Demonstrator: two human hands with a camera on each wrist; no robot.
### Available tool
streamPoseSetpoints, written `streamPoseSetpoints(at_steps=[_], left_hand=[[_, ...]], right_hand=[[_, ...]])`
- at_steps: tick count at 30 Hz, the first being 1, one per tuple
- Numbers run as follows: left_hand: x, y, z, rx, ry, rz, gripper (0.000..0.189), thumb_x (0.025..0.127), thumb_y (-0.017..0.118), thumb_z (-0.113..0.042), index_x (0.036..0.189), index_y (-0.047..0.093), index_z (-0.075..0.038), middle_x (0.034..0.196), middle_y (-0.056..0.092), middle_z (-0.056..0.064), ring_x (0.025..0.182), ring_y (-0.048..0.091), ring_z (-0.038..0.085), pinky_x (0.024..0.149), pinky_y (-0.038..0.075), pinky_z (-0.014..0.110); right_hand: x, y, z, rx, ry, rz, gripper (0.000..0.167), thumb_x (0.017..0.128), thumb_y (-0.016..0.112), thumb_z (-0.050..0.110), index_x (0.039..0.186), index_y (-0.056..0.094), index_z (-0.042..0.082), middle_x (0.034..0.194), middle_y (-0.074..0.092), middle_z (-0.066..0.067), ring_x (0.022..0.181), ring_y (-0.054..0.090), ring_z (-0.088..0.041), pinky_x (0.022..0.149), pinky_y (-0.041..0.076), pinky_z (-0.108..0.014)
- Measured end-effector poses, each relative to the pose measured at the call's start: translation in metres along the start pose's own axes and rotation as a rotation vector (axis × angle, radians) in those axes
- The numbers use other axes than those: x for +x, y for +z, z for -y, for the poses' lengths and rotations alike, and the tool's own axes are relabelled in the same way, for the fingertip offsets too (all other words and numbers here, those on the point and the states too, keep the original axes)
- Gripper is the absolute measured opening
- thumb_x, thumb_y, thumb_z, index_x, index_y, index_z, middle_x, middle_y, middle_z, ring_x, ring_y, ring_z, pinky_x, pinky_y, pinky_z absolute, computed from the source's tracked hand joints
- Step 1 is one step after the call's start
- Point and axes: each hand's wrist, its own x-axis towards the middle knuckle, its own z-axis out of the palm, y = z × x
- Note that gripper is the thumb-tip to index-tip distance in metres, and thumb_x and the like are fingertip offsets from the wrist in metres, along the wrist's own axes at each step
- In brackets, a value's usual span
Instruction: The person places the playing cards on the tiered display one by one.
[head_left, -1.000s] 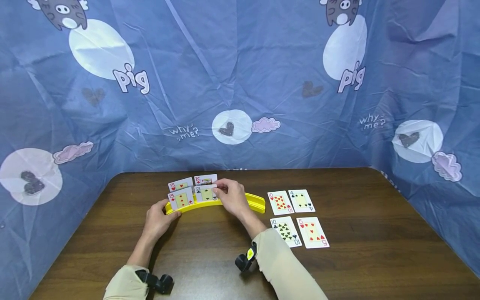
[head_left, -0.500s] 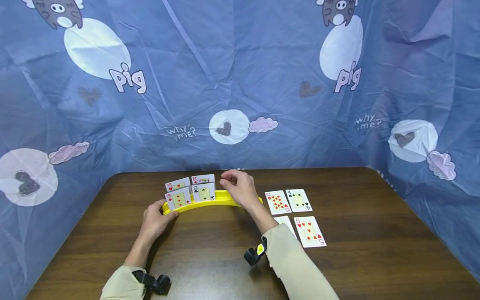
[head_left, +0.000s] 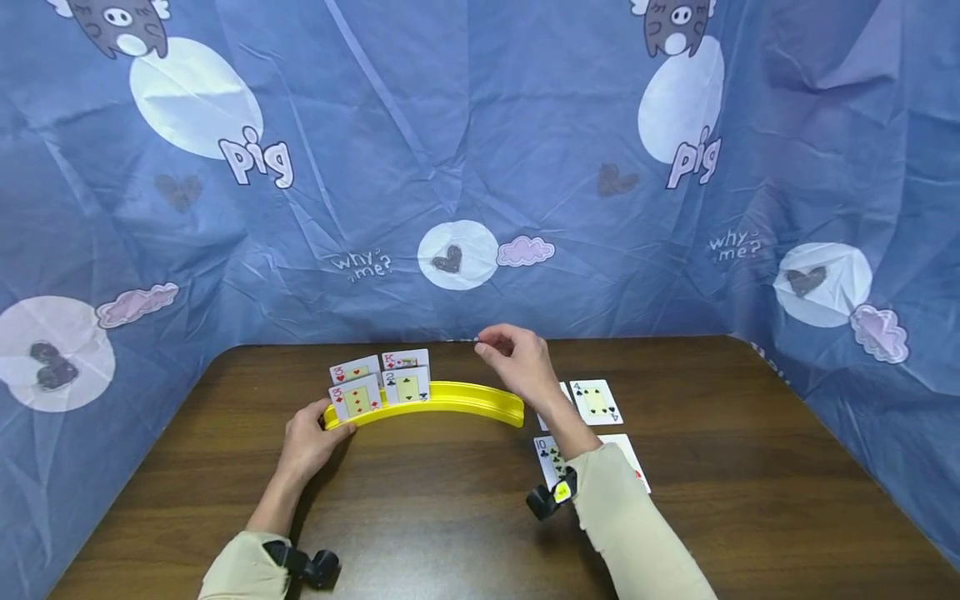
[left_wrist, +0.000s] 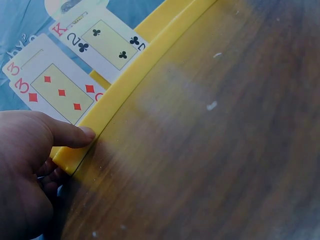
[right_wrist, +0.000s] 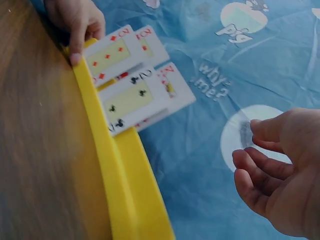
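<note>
A curved yellow playing-card holder stands on the table. My left hand grips its left end, thumb on the front face and fingers behind, as the left wrist view shows. In its front row stand the three of diamonds and the two of clubs. Behind them, partly covered, are the three of hearts and a red king. My right hand hovers above the holder's right end, fingers loosely bent; the right wrist view shows nothing between them.
Right of the holder, face-up cards lie flat: the four of spades in full view, the ten of clubs partly covered by my right arm. Two more behind that arm are mostly hidden. A blue printed cloth hangs behind the wooden table.
My right hand has let go of the two of clubs, which now stands in the holder, and has moved right and up. My left hand keeps its grip on the holder's end.
</note>
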Motion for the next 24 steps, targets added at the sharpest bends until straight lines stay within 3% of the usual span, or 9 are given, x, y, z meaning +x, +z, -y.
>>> streamPoseSetpoints(at_steps=[8, 24], left_hand=[[0.0, 0.0, 0.0, -0.008, 0.01, -0.003, 0.04, 0.085, 0.074, -0.012, 0.119, 0.063, 0.007, 0.107, 0.066, 0.024, 0.092, 0.055, 0.028, 0.076, 0.037, 0.032], [0.0, 0.0, -0.001, -0.017, -0.032, 0.026, 0.045, 0.087, 0.072, -0.011, 0.127, 0.059, 0.008, 0.119, 0.063, 0.026, 0.101, 0.054, 0.032, 0.083, 0.038, 0.035]], right_hand=[[-0.001, -0.028, -0.011, -0.035, 0.021, -0.029, 0.022, 0.091, 0.071, 0.021, 0.109, 0.074, 0.008, 0.106, 0.075, -0.01, 0.093, 0.07, -0.026, 0.082, 0.054, -0.035], [-0.006, -0.067, -0.04, -0.104, 0.056, -0.07, 0.027, 0.091, 0.072, 0.022, 0.113, 0.073, 0.006, 0.109, 0.075, -0.014, 0.092, 0.068, -0.027, 0.081, 0.05, -0.031]])
